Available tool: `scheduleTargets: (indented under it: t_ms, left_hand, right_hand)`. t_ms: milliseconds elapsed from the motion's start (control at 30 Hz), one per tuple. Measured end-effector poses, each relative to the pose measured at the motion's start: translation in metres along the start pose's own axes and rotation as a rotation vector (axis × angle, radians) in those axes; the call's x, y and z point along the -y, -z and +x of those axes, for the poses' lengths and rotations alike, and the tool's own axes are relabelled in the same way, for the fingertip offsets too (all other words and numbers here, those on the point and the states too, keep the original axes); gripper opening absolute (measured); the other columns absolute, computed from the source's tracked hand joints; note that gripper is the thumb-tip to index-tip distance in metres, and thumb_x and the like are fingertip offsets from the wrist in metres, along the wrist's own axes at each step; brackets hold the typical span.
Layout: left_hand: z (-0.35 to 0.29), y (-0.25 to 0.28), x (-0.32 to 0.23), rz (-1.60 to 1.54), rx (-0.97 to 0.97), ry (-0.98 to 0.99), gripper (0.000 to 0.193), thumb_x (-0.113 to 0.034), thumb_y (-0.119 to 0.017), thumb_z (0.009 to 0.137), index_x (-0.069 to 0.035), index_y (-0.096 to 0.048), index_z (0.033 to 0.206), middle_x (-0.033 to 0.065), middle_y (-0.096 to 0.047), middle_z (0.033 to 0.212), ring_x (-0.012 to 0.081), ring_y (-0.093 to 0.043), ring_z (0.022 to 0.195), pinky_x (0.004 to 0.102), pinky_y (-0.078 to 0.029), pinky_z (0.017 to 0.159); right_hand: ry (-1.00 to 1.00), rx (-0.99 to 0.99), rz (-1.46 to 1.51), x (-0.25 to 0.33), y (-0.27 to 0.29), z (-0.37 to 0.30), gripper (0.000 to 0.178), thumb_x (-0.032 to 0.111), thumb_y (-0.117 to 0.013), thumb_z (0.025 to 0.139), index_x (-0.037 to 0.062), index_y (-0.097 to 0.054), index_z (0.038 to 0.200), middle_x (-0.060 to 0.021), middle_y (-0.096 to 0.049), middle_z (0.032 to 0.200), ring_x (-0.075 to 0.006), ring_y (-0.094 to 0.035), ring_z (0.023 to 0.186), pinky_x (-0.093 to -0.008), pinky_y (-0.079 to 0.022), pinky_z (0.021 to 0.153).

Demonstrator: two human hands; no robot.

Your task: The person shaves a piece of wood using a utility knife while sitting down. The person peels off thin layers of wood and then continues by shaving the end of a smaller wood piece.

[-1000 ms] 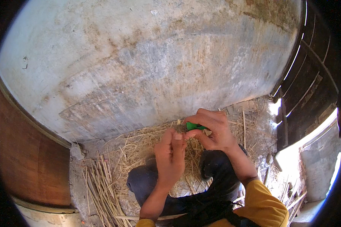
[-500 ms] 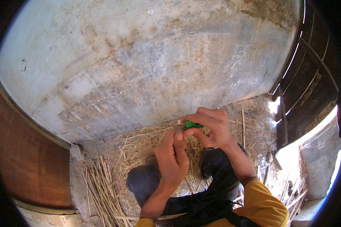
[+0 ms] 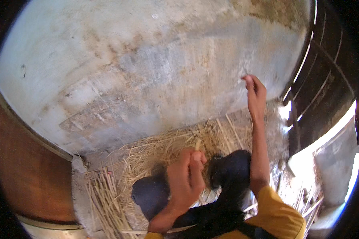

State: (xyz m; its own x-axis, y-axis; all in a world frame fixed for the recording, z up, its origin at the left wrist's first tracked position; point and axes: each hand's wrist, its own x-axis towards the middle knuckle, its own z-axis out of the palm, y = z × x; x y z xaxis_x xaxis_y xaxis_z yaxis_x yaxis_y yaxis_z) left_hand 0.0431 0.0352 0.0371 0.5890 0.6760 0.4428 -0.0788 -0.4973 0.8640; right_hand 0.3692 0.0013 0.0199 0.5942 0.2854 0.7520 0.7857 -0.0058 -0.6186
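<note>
My left hand (image 3: 184,175) is closed in front of my knees, thumb pressed against the curled fingers. From its top pokes the short pale end of a wood-like strip (image 3: 198,144); the rest of the strip is hidden in the grip. Farther off and to the right, my right hand (image 3: 257,95) is raised in front of the wall with fingertips pinched together. Something thin and dark shows at those fingertips, too small and blurred to name. No green shows in that hand now.
Pale shavings (image 3: 147,153) cover the floor around my knees. A bundle of long thin sticks (image 3: 107,195) lies at the left. Ahead rises a stained plaster wall (image 3: 155,79). A brown wooden panel (image 3: 32,159) stands left, dark boards (image 3: 321,79) right.
My right hand, holding a green object beside my left fingertips before, has swung up and right, away from the left hand. The left hand has shifted slightly nearer and right, still closed.
</note>
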Motion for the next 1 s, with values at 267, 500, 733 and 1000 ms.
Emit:
scheduleTargets:
  t_ms: [267, 500, 733, 1000]
  left_hand:
    - [0.015, -0.006, 0.022, -0.276, -0.079, 0.077, 0.022, -0.019, -0.059, 0.106, 0.001, -0.065, 0.102, 0.0013, -0.054, 0.068, 0.0071, -0.048, 0.060, 0.0252, -0.035, 0.052]
    - [0.013, -0.011, 0.021, -0.106, -0.113, -0.109, 0.019, -0.016, -0.059, 0.103, 0.001, -0.060, 0.094, 0.0008, -0.056, 0.066, 0.0055, -0.050, 0.057, 0.0247, -0.038, 0.050]
    - [0.007, -0.009, 0.027, -0.017, -0.143, -0.106, 0.013, -0.012, -0.063, 0.101, 0.001, -0.066, 0.104, 0.0035, -0.056, 0.067, 0.0082, -0.051, 0.057, 0.0254, -0.038, 0.052]
    - [0.007, -0.012, 0.024, 0.048, -0.172, -0.142, 0.014, -0.013, -0.062, 0.102, 0.000, -0.062, 0.096, 0.0033, -0.047, 0.065, 0.0091, -0.044, 0.056, 0.0274, -0.033, 0.050]
  right_hand:
    - [0.266, 0.346, 0.268, 0.102, -0.001, -0.068, 0.028, 0.032, -0.074, 0.091, 0.0054, -0.072, 0.101, -0.0092, -0.064, 0.078, -0.0209, -0.062, 0.067, -0.0336, -0.047, 0.060]
    - [0.533, 0.412, 0.286, 0.116, -0.007, -0.075, 0.037, 0.036, -0.084, 0.079, 0.0039, -0.074, 0.095, -0.0042, -0.063, 0.071, -0.0220, -0.061, 0.055, -0.0325, -0.044, 0.051]
    - [0.497, 0.417, 0.182, 0.122, -0.003, -0.080, 0.037, 0.030, -0.086, 0.070, 0.0103, -0.075, 0.099, -0.0037, -0.060, 0.074, -0.0244, -0.061, 0.059, -0.0354, -0.047, 0.052]
    - [0.507, 0.381, 0.163, 0.119, -0.004, -0.079, 0.036, 0.029, -0.087, 0.069, 0.0112, -0.075, 0.098, -0.0035, -0.060, 0.073, -0.0239, -0.061, 0.058, -0.0348, -0.046, 0.051]
